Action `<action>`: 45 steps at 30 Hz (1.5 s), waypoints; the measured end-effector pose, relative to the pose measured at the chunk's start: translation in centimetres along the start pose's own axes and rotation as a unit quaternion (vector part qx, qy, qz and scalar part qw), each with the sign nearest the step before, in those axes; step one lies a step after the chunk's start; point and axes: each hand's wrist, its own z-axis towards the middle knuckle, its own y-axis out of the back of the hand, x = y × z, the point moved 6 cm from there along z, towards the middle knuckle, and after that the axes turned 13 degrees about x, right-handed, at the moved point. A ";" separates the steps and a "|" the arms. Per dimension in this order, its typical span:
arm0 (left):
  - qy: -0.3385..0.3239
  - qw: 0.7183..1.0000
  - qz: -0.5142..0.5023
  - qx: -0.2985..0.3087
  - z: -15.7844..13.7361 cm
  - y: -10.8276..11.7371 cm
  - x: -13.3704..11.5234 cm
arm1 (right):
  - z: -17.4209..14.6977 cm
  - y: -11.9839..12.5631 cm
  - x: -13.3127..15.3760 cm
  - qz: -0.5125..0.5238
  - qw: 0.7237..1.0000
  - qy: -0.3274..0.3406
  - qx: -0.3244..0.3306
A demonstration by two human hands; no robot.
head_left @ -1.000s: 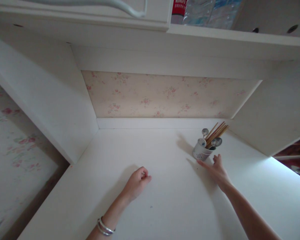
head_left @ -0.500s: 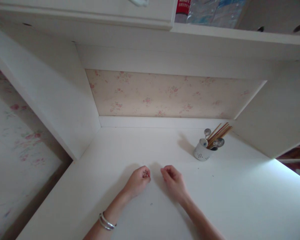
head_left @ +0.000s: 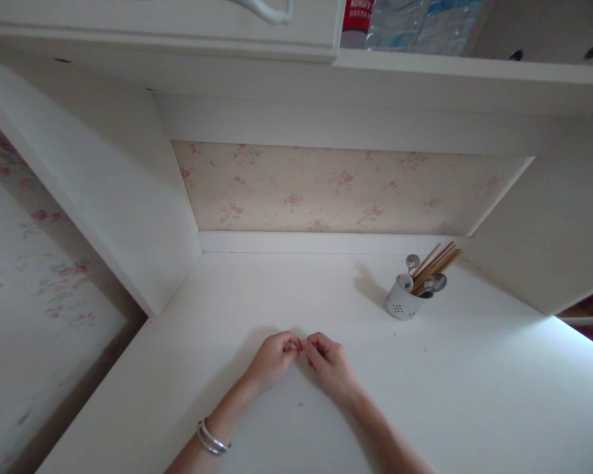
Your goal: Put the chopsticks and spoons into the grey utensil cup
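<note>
we've got our left hand [head_left: 273, 361] and right hand [head_left: 332, 370] curled with fingertips about meeting, can't tell if they're pinching anything, and the perforated utensil cup [head_left: 401, 307] sits back rightward, nearer our right, chopsticks [head_left: 435, 266] leaning away

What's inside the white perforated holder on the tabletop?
Wooden sticks, metal spoons and a white piece with blue marking poke out of the holder; its wall hides their lower ends and the bottom.

the left hand [head_left: 269, 362] points toward one o'clock, the right hand [head_left: 332, 368] toward eleven, both curled, their tips close together.
</note>
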 end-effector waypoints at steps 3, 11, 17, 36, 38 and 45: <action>-0.006 1.000 0.015 0.001 -0.1 0.0 -0.3 | 0.0 -0.2 0.2 -0.008 1.000 0.003 0.006; -0.030 0.999 0.010 -0.014 -0.3 0.3 -1.1 | -0.3 -0.1 0.8 -0.016 1.000 0.004 0.014; -0.038 0.999 0.014 -0.015 -0.3 0.2 -1.0 | -0.4 -0.3 1.8 -0.038 0.998 0.015 0.055; -0.015 0.999 0.041 -0.009 -0.4 0.0 -1.2 | -0.7 -0.4 1.8 -0.040 0.997 0.007 0.070; -0.013 0.999 0.040 -0.009 -0.3 0.0 -1.1 | -0.6 -0.3 1.8 -0.049 0.997 0.004 0.067; -0.014 0.999 0.040 -0.009 -0.3 0.0 -1.2 | -0.6 -0.3 1.6 -0.050 0.997 -0.004 0.065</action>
